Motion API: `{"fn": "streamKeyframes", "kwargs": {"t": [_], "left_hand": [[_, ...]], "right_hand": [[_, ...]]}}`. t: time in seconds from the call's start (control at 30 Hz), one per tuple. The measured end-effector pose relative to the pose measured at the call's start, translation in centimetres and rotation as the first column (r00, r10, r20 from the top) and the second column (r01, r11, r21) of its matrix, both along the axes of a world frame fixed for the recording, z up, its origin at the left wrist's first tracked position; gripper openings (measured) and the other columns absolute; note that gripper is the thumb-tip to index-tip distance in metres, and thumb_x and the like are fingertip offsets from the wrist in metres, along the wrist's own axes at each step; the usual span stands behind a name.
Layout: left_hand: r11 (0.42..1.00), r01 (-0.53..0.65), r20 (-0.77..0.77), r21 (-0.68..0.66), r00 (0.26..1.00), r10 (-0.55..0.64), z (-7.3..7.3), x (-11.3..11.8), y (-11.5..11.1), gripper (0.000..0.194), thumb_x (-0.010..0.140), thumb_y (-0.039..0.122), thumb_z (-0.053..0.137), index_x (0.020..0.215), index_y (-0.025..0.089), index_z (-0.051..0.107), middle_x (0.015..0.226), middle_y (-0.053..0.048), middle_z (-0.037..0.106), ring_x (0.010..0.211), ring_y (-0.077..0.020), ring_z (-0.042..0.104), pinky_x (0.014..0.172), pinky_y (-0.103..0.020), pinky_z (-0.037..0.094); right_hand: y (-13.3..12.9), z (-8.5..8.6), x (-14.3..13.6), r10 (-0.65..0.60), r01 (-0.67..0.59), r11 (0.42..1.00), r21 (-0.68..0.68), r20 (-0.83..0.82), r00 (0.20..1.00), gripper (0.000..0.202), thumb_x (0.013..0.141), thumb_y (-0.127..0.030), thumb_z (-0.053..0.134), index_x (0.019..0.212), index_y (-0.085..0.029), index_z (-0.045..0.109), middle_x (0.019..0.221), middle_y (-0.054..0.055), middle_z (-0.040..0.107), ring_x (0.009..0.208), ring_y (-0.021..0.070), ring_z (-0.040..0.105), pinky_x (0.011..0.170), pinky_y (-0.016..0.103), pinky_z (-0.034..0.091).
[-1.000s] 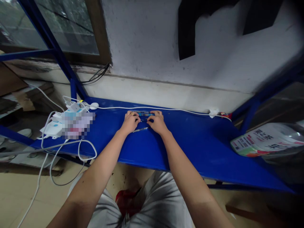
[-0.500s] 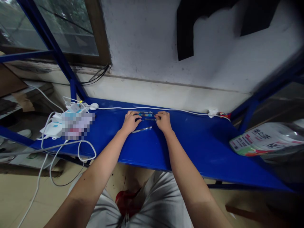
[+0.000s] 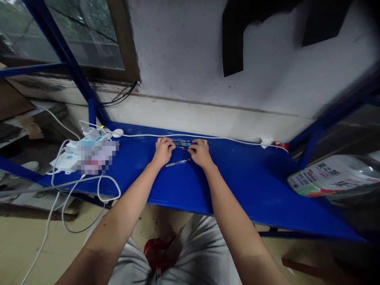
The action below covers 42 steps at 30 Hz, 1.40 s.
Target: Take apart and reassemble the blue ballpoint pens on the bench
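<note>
Several pens (image 3: 182, 144) lie side by side between my hands on the blue tabletop (image 3: 237, 178). My left hand (image 3: 164, 150) curls round their left ends, fingers closed. At their right ends is my right hand (image 3: 201, 152), also with bent, closed fingers. The pens' ends are hidden under my fingers, and some are blue while others look dark or clear. A single clear pen (image 3: 177, 162) rests nearer to me, slightly slanted, its left end close to my left wrist.
White power strips (image 3: 67, 160) with tangled cables sit at the left. A white cable (image 3: 231, 138) runs along the back edge by the wall. At the right lies a large labelled bottle (image 3: 332, 174). Crumpled white tissue (image 3: 266, 141) and a red wrapper (image 3: 281, 145) are at the back right.
My right hand has shifted slightly left, closer to my left hand, along the pens. The pens now sit closer together. The single pen in front has barely moved.
</note>
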<state>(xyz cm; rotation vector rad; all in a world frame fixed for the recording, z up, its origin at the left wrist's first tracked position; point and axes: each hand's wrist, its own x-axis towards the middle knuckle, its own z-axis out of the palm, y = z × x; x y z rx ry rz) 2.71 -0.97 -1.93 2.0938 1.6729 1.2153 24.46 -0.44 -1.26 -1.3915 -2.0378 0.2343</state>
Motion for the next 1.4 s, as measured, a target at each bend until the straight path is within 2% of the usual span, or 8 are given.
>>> {"fn": "streamKeyframes", "kwargs": {"t": [0.2,0.73,1.23,1.33,1.4], "left_hand": [[0.999,0.025,0.030,0.039,0.999,-0.026,-0.1,0.0,-0.1,0.015,0.091,0.015,0.065,0.083,0.023,0.075,0.115,-0.010,0.073,0.120,-0.0319,0.056,0.111,-0.053,0.041],[0.995,0.047,-0.003,0.087,0.999,-0.047,-0.6,-0.3,0.0,0.016,0.092,0.014,0.064,0.084,0.022,0.075,0.113,-0.011,0.071,0.118,-0.0320,0.055,0.109,-0.053,0.042],[0.996,0.082,-0.062,0.041,0.995,-0.079,0.6,0.2,-1.1,0.015,0.096,0.020,0.064,0.090,0.025,0.077,0.115,-0.008,0.072,0.119,-0.0293,0.056,0.109,-0.049,0.043],[0.999,0.012,-0.051,0.044,0.999,-0.009,0.8,-0.1,-1.0,0.010,0.095,0.026,0.068,0.100,0.026,0.077,0.116,-0.008,0.072,0.120,-0.0301,0.056,0.109,-0.048,0.044],[0.996,-0.076,-0.063,0.045,0.995,0.079,0.7,-0.8,-0.7,0.015,0.093,0.032,0.073,0.105,0.026,0.075,0.114,-0.008,0.072,0.118,-0.0318,0.057,0.107,-0.049,0.045]], "right_hand": [[0.1,-0.2,-0.2,0.004,-0.004,1.000,-0.017,0.004,1.000,0.016,0.091,-0.017,0.071,0.094,-0.025,0.084,0.130,0.012,0.066,0.129,0.0353,0.046,0.108,0.056,0.042],[0.2,-0.5,-0.2,0.015,-0.015,1.000,-0.009,-0.017,1.000,0.015,0.090,-0.017,0.072,0.091,-0.025,0.084,0.127,0.012,0.068,0.126,0.0352,0.047,0.105,0.056,0.043],[-0.3,-0.1,-0.9,0.066,-0.066,0.998,-0.011,0.042,0.997,0.014,0.092,-0.019,0.071,0.094,-0.026,0.084,0.128,0.011,0.066,0.127,0.0343,0.046,0.106,0.055,0.042],[0.0,-0.3,-0.7,0.048,-0.048,0.999,-0.009,0.002,0.999,0.015,0.091,-0.020,0.071,0.096,-0.026,0.084,0.127,0.011,0.067,0.125,0.0336,0.048,0.107,0.055,0.043],[0.3,-0.5,-0.4,0.008,-0.008,1.000,-0.004,-0.038,0.999,0.016,0.091,-0.020,0.070,0.096,-0.025,0.084,0.124,0.012,0.068,0.123,0.0332,0.050,0.107,0.054,0.044]]}}
